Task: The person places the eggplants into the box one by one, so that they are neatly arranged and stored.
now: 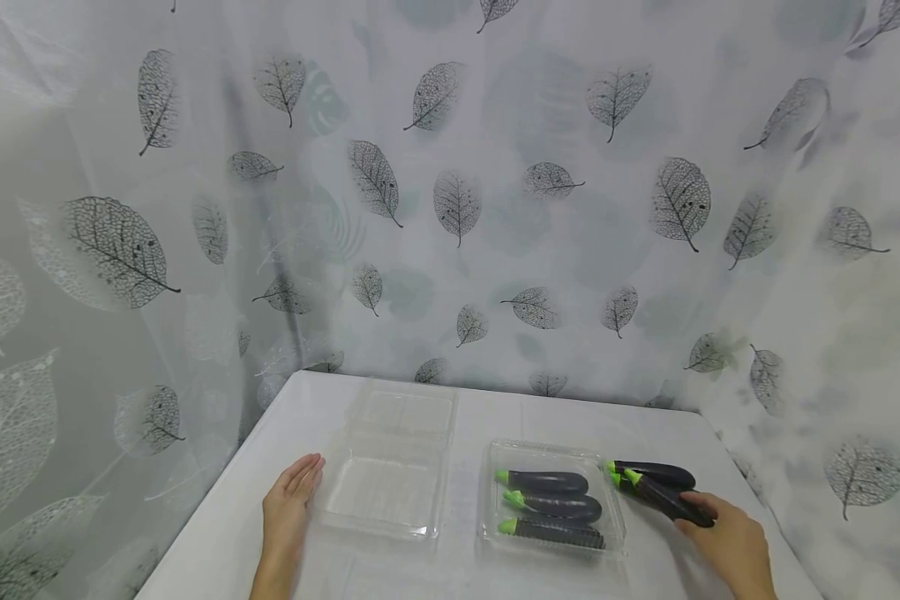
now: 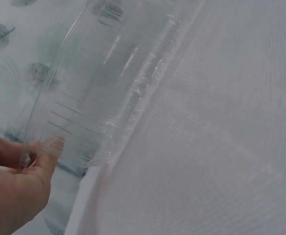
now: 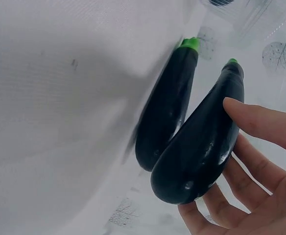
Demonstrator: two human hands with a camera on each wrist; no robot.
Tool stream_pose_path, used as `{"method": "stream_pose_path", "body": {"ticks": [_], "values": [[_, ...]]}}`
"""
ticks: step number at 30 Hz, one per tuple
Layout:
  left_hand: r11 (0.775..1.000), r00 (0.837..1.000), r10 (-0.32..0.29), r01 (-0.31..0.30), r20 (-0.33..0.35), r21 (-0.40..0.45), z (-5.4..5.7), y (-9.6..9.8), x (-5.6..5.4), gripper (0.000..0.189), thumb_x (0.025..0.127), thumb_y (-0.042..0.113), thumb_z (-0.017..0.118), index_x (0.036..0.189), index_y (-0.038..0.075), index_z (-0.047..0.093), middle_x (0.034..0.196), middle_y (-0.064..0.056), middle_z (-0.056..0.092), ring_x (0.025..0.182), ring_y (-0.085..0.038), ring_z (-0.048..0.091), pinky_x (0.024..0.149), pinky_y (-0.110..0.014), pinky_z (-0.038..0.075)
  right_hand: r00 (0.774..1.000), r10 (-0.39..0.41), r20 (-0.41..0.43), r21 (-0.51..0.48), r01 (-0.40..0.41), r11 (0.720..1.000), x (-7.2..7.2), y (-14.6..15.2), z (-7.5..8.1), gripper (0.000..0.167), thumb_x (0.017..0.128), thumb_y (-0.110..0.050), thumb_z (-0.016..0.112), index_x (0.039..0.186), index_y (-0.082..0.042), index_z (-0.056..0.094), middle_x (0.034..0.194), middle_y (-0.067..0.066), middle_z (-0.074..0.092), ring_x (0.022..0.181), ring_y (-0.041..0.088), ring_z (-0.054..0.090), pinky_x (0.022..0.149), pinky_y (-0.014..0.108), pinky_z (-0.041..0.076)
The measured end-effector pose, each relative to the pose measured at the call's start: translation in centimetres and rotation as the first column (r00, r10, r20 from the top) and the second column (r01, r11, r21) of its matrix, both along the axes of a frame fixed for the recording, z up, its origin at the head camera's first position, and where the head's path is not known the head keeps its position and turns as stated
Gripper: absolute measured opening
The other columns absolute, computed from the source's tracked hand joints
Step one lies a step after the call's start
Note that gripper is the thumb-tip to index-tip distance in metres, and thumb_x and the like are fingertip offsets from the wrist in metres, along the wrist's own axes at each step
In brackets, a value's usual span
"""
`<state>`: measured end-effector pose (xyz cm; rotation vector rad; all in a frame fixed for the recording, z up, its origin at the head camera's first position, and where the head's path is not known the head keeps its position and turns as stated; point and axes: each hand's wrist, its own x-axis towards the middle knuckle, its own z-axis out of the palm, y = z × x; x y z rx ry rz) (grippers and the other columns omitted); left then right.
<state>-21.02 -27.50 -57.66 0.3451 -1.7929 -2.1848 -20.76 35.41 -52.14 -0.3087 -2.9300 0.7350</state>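
My left hand (image 1: 288,504) is at the left edge of a clear plastic container (image 1: 378,527), whose hinged lid lies open behind it. In the left wrist view the fingers (image 2: 52,152) and thumb pinch the container's rim (image 2: 37,105). On the right, my right hand (image 1: 727,542) grips a dark purple eggplant (image 1: 660,498) with a green cap. The right wrist view shows its thumb on one side of this eggplant (image 3: 202,142) and the fingers beneath. Another eggplant (image 3: 170,105) lies just beside it, and a further green cap (image 1: 619,482) peeks out, mostly hidden.
A second clear plastic container (image 1: 491,537) stands between the hands, with three eggplants (image 1: 555,506) lying side by side in it. Both containers rest on a white table (image 1: 322,400). A leaf-print curtain (image 1: 457,275) hangs behind and along the sides.
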Motion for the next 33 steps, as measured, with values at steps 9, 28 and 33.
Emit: {"method": "stream_pose_path", "body": {"ticks": [9,28,33], "values": [[1.0,1.0,0.004,-0.004,-0.005,0.009,0.0,0.1,0.3,0.043,0.112,0.003,0.042,0.153,-0.008,0.038,0.156,-0.025,0.046,0.145,-0.032,0.047,0.11,-0.021,0.048,0.997,-0.065,-0.04,-0.006,0.065,0.998,0.0,-1.6,0.7,0.057,0.079,-0.023,0.09,0.127,0.0,0.07,0.121,0.035,0.067,0.11,0.059,0.06,0.085,0.07,0.051],[0.998,1.0,-0.022,0.022,0.002,0.052,-0.2,-0.1,0.4,0.045,0.112,0.002,0.038,0.156,-0.005,0.035,0.158,-0.023,0.044,0.146,-0.028,0.047,0.113,-0.022,0.046,0.995,-0.01,-0.101,-0.004,0.009,1.0,0.1,-3.7,2.6,0.055,0.08,-0.023,0.09,0.127,0.0,0.07,0.12,0.034,0.068,0.111,0.057,0.062,0.088,0.07,0.052],[0.996,1.0,-0.024,0.025,-0.02,0.089,-0.1,0.0,0.4,0.046,0.111,-0.002,0.038,0.156,-0.007,0.032,0.158,-0.025,0.043,0.146,-0.03,0.047,0.114,-0.024,0.046,0.992,0.017,-0.128,-0.015,-0.019,1.0,0.3,-4.2,2.9,0.054,0.081,-0.024,0.09,0.127,-0.001,0.071,0.118,0.033,0.07,0.109,0.055,0.064,0.084,0.068,0.054]]}}
